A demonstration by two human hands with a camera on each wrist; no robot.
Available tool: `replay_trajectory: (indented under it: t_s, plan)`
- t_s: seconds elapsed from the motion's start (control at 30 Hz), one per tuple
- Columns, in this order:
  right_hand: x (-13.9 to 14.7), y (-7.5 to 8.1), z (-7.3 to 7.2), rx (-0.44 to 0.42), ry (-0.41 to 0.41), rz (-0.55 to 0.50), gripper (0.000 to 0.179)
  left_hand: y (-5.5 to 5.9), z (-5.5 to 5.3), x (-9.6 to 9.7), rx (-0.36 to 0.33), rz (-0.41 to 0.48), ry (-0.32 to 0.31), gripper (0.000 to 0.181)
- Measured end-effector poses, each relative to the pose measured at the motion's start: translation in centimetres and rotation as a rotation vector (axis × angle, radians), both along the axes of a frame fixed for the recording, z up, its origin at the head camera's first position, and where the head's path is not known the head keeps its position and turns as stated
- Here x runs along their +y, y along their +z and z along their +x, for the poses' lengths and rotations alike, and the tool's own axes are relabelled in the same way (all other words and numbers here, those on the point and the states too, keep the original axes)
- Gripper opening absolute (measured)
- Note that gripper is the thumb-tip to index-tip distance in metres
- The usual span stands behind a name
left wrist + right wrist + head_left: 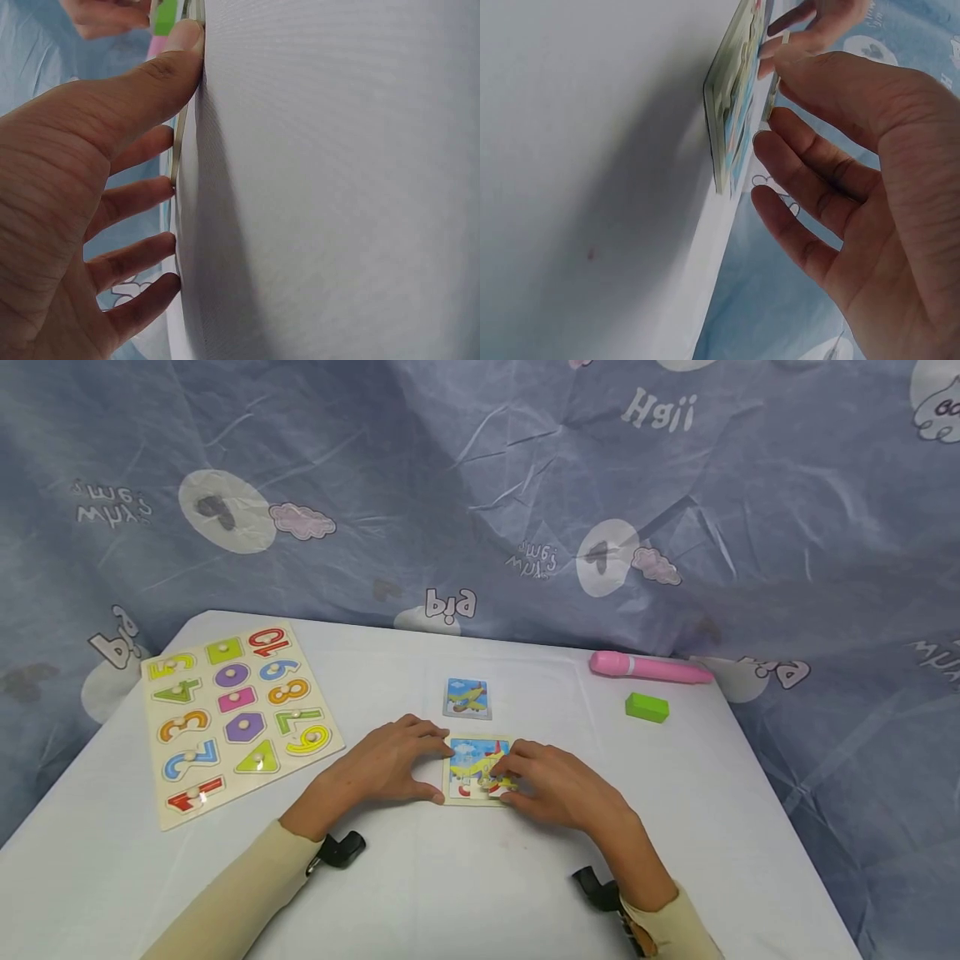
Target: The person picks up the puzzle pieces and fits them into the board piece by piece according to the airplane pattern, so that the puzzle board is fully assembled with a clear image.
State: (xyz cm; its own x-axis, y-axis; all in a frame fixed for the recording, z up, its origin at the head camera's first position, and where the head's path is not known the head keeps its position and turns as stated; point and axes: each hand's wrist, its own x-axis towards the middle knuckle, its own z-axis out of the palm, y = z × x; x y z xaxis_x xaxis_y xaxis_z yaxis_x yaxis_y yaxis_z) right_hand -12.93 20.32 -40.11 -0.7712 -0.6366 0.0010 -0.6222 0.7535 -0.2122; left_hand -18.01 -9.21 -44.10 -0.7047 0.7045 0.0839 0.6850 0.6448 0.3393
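A small wooden airplane jigsaw board (pixel 465 802) lies flat in the middle of the table. My left hand (pixel 392 763) is spread along its left side, thumb at the near corner and index fingertip at the left edge. In the left wrist view the thumb (pixel 161 82) touches the board's edge, the other fingertips lower down beside it. Over the board's right part, my right hand (pixel 558 785) pinches a jigsaw piece (pixel 771 99) between thumb and fingers, tilted just above the picture. A matching airplane picture card (pixel 467 698) sits behind the board.
At the left lies a larger wooden board (pixel 247 800) of knobbed numbers and shapes. A green block (pixel 647 707) and a pink marker-shaped stick (pixel 651 668) lie at the back right. A grey-blue printed cloth (pixel 465 485) hangs behind the white table (pixel 450 893).
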Motion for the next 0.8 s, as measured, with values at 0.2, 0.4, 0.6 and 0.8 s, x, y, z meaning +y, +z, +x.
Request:
replay_trajectory:
  t_s: [0.2, 0.4, 0.6, 0.8]
  plan:
    - [-0.8, -0.1, 0.0, -0.007, 0.012, 0.002, 0.031, 0.1, 0.0, 0.0, -0.001, -0.002, -0.004, 0.069]
    - [-1.7, -0.2, -0.2, -0.009, 0.030, 0.011, 0.030, 0.0, 0.0, -0.1, 0.003, 0.005, -0.005, 0.069]
    - [-2.1, -0.5, -0.3, -0.003, 0.042, 0.016, 0.030, 0.2, 0.1, -0.1, -0.003, 0.016, -0.009, 0.068]
    - [-2.1, -1.0, -0.5, 0.016, 0.044, 0.023, 0.030, 0.3, 0.1, -0.1, -0.007, 0.009, -0.009, 0.068]
